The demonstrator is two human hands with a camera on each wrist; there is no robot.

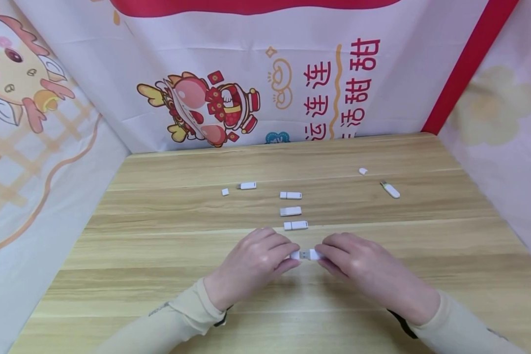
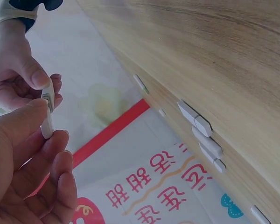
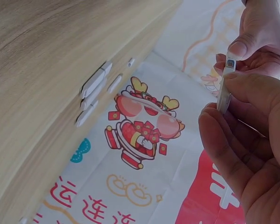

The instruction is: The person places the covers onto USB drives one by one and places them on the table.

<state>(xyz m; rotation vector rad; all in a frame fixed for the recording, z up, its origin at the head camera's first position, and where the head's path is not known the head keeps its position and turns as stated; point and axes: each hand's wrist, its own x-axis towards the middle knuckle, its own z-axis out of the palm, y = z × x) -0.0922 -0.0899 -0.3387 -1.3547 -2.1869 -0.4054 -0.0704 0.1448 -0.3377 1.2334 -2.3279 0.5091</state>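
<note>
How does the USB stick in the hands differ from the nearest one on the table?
The held stick is above the table, between the left hand and right hand; the nearest stick lies on the table. The held stick shows its plug; the nearest stick's plug is hidden. Both are white.

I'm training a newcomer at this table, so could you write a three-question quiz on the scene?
1. How many white sticks lie in the central group?
2. True or false: in the head view, the rightmost stick is capped.
3. What does the left hand pinch? A) a cable B) a white piece C) a coin

Key: 1. Three. 2. False; its connector is bare. 3. B.
</note>
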